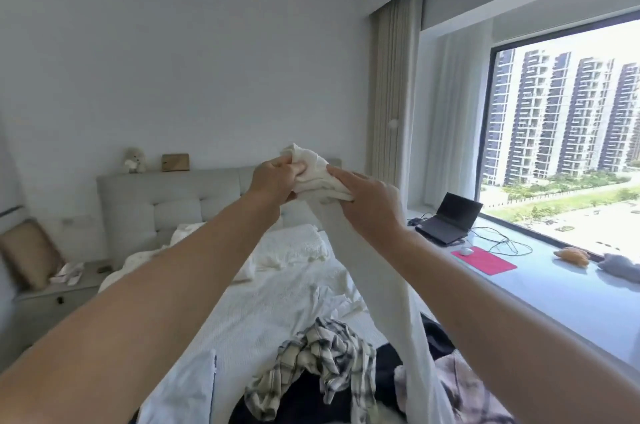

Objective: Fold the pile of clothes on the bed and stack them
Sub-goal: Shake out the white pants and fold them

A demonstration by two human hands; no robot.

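Note:
I hold a white garment up in front of me, well above the bed. My left hand grips its bunched top edge, and my right hand grips the same bunch just to the right. The rest of the garment hangs down in a long strip to the pile below. That pile lies at the near end of the bed: a black-and-white plaid shirt, dark clothing under it, and a pink plaid piece at the right. A flat white piece lies at the lower left.
White pillows and a grey padded headboard are at the far end. A nightstand stands at the left. The window ledge on the right carries a laptop, cables, a pink mat and soft toys.

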